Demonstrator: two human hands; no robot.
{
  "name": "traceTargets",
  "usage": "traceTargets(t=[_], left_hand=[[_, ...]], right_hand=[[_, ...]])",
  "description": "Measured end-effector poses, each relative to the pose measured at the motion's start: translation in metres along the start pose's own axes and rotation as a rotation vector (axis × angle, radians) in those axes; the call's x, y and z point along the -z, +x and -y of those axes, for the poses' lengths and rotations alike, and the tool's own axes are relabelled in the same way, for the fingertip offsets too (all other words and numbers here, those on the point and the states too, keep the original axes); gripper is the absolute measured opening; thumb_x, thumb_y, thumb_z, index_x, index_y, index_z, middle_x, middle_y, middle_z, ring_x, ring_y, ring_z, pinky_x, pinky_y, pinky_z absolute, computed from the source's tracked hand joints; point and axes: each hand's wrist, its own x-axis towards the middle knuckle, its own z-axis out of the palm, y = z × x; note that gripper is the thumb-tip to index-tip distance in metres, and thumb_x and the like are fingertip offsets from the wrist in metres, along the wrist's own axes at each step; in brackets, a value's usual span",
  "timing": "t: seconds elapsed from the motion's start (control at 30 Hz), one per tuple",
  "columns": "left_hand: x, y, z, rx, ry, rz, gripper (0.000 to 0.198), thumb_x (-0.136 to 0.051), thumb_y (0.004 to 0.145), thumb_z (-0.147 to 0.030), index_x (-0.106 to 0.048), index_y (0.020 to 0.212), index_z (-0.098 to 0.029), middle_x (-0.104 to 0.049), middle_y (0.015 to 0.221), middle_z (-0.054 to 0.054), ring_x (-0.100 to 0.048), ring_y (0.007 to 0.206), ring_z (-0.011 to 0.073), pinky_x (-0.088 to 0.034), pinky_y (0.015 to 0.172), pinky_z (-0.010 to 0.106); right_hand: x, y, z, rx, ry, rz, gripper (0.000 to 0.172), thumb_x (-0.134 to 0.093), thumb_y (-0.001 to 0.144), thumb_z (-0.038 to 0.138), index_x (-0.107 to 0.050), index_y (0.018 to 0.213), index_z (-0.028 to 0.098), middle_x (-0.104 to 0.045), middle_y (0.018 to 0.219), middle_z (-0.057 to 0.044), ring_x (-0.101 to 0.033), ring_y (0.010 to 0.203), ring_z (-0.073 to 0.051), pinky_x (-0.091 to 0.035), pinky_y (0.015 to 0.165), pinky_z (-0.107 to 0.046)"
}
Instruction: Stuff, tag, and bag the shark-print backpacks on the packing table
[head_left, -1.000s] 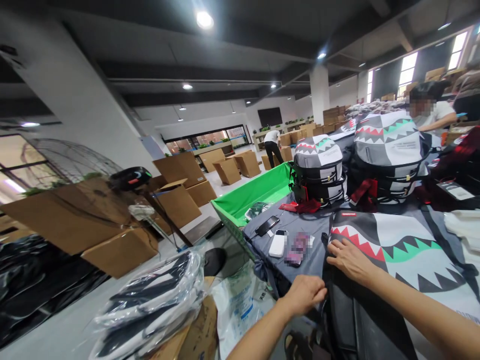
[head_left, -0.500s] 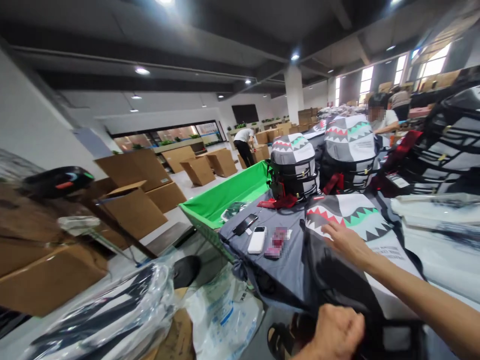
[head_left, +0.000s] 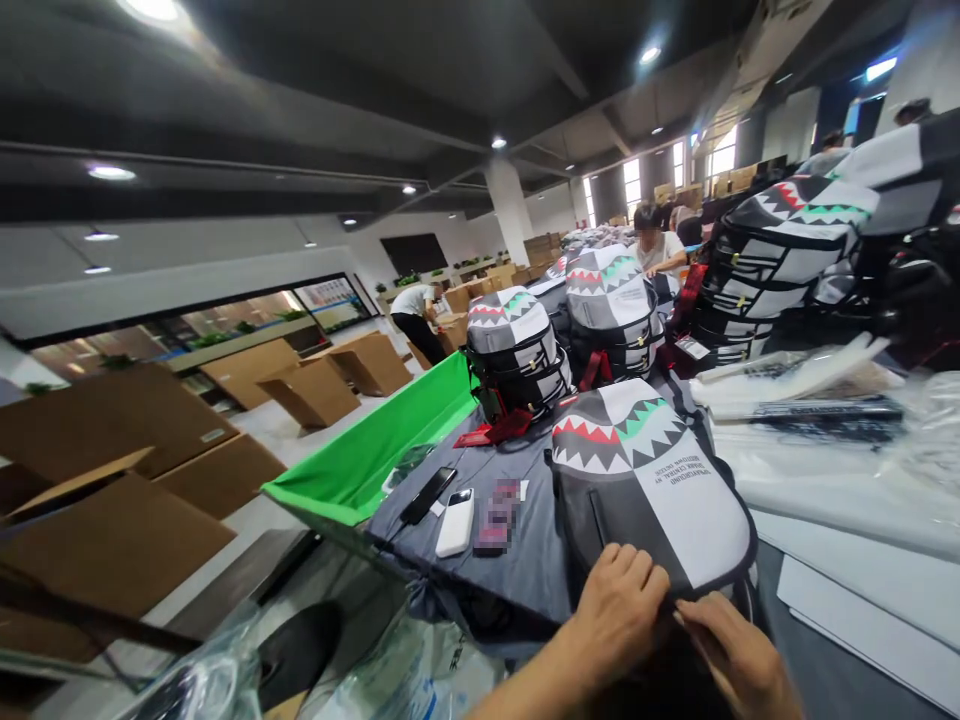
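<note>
Under both hands (head_left: 619, 615) (head_left: 731, 650), a shark-print backpack (head_left: 645, 480)

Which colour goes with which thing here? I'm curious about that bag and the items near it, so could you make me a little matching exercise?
Things:
1. the shark-print backpack
2. the phone
3. the power bank
4. the cloth lining of the bin

Colours:
A. white
B. bright green
C. grey and white with a red-and-green toothed mouth
D. black

Pairs: 1-C, 2-D, 3-A, 4-B
</note>
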Motion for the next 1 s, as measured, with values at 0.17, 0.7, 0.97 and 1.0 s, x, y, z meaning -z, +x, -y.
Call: traceTargets(t=[0.17,0.7,0.97,1.0], left_hand=[[-0.004,0.005,0.023,-0.288,0.104,0.056,0.030,-0.057,0.100,-0.041,-0.049,0.079,-0.020,-0.054,0.070,-0.001,-0.050,0.066,0.0149,-0.029,0.060,0.032],[0.006,-0.028,0.007,-0.164,-0.005,-0.113,0.021,-0.051,0.099,-0.031,-0.055,0.083,-0.019,-0.061,0.078,0.003,-0.055,0.074,0.0157,-0.040,0.069,0.031],[-0.081,-0.012,-0.085,0.126,-0.237,0.334,0.046,-0.067,0.088,-0.045,-0.059,0.120,-0.013,-0.073,0.092,0.009,-0.069,0.070,0.0222,-0.049,0.057,0.030],[-0.090,-0.002,-0.090,0.162,-0.272,0.371,0.051,-0.066,0.088,-0.046,-0.057,0.125,-0.011,-0.074,0.096,0.011,-0.071,0.075,0.0247,-0.052,0.060,0.031]], right_hand=[[0.061,0.008,-0.013,-0.207,0.123,-0.175,0.028,-0.051,0.095,0.049,-0.071,0.083,0.035,-0.068,0.072,-0.005,-0.068,0.065,-0.027,-0.061,0.058,-0.036],[0.050,0.106,-0.104,-0.508,0.119,-0.349,0.059,-0.048,0.080,0.070,-0.061,0.105,0.018,-0.066,0.096,-0.014,-0.064,0.084,-0.028,-0.055,0.082,-0.048],[-0.008,-0.082,-0.059,-0.221,-0.064,-0.195,0.036,-0.048,0.091,0.032,-0.052,0.127,0.026,-0.069,0.110,-0.012,-0.072,0.095,-0.029,-0.063,0.074,-0.039],[-0.018,-0.086,-0.063,-0.236,-0.070,-0.201,0.037,-0.045,0.091,0.030,-0.051,0.128,0.027,-0.070,0.109,-0.012,-0.073,0.093,-0.029,-0.064,0.074,-0.038]])
